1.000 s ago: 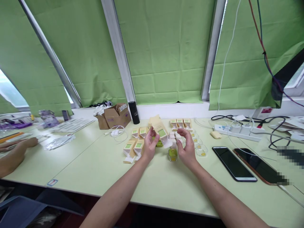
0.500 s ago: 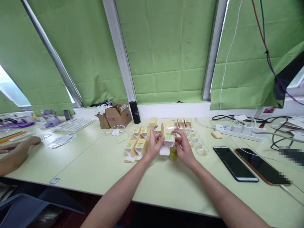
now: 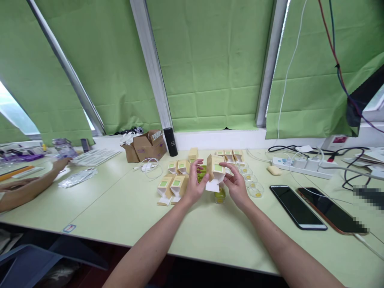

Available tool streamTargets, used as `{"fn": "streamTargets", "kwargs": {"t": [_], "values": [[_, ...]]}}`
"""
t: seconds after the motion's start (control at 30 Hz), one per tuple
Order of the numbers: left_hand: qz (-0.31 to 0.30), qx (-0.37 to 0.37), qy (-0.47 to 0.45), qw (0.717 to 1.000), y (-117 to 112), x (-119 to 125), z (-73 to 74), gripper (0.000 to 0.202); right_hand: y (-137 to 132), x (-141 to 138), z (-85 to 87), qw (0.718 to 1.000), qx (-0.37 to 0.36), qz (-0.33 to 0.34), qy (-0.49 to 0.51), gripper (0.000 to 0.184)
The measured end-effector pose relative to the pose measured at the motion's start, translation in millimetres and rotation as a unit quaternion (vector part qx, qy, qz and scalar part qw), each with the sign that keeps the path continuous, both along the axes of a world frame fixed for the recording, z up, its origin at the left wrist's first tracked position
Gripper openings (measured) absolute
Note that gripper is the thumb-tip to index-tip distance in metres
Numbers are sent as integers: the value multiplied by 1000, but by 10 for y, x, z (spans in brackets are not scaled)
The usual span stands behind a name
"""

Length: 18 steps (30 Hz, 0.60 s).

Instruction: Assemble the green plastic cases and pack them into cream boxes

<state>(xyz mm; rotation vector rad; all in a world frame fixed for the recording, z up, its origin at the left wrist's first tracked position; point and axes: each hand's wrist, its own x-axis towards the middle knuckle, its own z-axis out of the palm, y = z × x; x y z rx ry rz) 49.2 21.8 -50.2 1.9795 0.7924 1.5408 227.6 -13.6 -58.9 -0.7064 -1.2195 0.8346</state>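
Note:
A small kraft-paper box (image 3: 215,167) with a green window is held up off the table, tilted, its white-lined end flap (image 3: 213,185) hanging loose towards me. My right hand (image 3: 235,183) pinches its right side between thumb and fingers. At the box's left, my left hand (image 3: 195,185) has its fingers apart, the thumb near the lower left edge; whether it touches is unclear. Below the box stands a clear container with yellow-green contents (image 3: 220,196). More green pieces (image 3: 202,173) show behind my left fingers.
Several similar boxes (image 3: 177,184) stand left of my hands, others (image 3: 228,155) at the back. Clear containers (image 3: 255,189) line the right. Farther right lie two phones (image 3: 297,207) and a power strip (image 3: 303,167). A cardboard box (image 3: 148,147) and black bottle (image 3: 170,142) stand behind. Another person's arms (image 3: 33,188) are at left.
The paper box has tilted and shifted slightly right, and my left fingers have come away from its side. The other person's hand at left has reached farther away across the table.

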Motion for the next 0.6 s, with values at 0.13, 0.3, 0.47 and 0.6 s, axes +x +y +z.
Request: {"fn": "streamTargets", "kwargs": {"t": [0.13, 0.3, 0.47, 0.6], "values": [[-44, 35, 27, 998, -25, -26, 62, 47, 29, 20, -21, 1000, -2, 2, -2, 44], [-72, 6, 39, 997, -55, -38, 94, 44, 49, 22, -44, 1000, 5, 3, -13, 46], [-67, -41, -13, 997, -20, -3, 68, 43, 15, 28, -12, 1000, -8, 21, -20, 45], [-65, -68, -52, 994, 3, 32, 58, 42, -20, 27, 19, 999, 2, 21, -35, 42]]}}
